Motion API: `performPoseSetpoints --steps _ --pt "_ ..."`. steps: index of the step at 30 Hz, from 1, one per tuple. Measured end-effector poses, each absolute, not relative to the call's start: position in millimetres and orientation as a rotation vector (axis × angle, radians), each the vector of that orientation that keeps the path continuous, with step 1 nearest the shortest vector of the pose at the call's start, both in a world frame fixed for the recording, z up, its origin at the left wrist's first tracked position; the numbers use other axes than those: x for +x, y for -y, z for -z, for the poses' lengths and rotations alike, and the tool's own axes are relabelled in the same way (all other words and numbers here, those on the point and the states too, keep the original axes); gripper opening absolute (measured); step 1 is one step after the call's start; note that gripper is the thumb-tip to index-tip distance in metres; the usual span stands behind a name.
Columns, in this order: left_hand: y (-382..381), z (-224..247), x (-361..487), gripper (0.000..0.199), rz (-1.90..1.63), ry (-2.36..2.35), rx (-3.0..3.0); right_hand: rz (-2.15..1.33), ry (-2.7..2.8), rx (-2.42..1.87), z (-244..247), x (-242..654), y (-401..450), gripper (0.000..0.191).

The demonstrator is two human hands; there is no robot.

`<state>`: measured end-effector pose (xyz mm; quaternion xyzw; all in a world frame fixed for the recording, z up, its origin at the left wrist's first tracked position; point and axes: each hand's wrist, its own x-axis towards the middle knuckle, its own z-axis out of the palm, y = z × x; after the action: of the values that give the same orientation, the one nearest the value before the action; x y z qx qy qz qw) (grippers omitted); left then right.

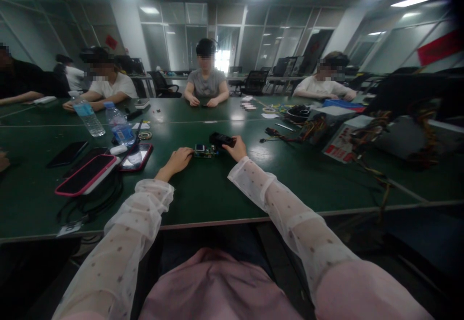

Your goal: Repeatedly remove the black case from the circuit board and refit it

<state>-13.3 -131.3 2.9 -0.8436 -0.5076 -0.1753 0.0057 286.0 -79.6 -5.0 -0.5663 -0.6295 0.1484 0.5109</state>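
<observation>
A small green circuit board (205, 152) with a little screen lies on the green table in front of me. My left hand (178, 161) is at its left edge, fingers closed together and fingertips gripping that edge. Over the board's right end, my right hand (237, 149) is closed around a black block-shaped device (221, 139), thumb and fingers on its right end. The device's exact kind is too small and dark to tell. Whether it touches the board I cannot make out.
Left of my hands lie a pink-rimmed phone (89, 175), another phone (137, 158), cables, and two water bottles (121, 125). To the right stand metal power-supply boxes (340, 141) with loose wires (284, 136). Several people sit around the green table (203, 199).
</observation>
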Motion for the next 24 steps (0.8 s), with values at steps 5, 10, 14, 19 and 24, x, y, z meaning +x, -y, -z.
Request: performPoseSetpoints --steps 5,10,14,19,24 --pt "132.1 -3.3 -12.8 0.034 0.559 1.567 -2.649 -0.385 1.491 -1.433 5.2 288.3 83.2 0.054" --pt "132.7 -5.0 -12.4 0.035 0.542 1.591 -2.658 -0.381 1.460 -1.479 8.3 290.6 82.6 0.051" --pt "133.2 -4.4 -12.7 0.034 0.570 1.574 -2.659 -0.337 1.440 -1.515 9.2 289.2 82.6 0.051" --pt "134.2 -4.2 -12.7 0.034 0.559 1.566 -2.654 -0.305 1.449 -1.618 6.2 285.8 87.5 0.059" --pt "136.2 -6.3 -12.4 0.034 0.541 1.584 -2.652 -0.353 1.539 -1.508 10.7 292.5 82.0 0.052"
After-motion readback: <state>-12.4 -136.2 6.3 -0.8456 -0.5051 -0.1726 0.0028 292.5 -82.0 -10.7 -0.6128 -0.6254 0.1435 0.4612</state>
